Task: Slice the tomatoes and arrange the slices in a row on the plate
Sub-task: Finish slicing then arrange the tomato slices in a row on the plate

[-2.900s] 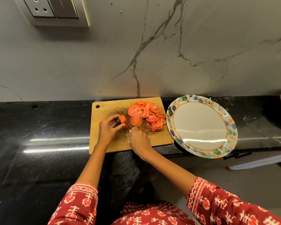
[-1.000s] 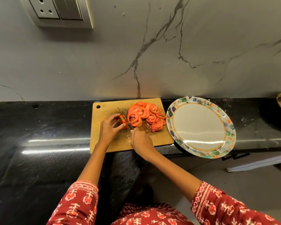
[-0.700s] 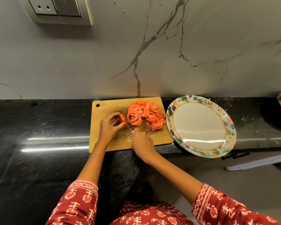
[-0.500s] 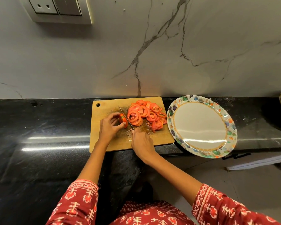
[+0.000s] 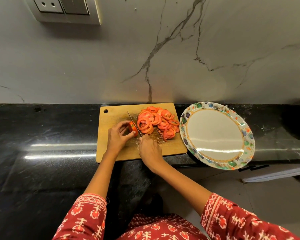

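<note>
Black counter (image 5: 42,170): left hand (image 5: 117,138) pinches tomato end (image 5: 133,128), right hand (image 5: 150,150) grips knife (image 5: 134,122), plate (image 5: 246,135) beside.

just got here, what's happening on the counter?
A person is slicing tomatoes on a wooden cutting board. The left hand holds the last tomato end piece steady while the right hand grips a knife whose blade sits against it. A pile of cut slices lies on the board to the right. The patterned plate beside the board has no slices yet.
</note>
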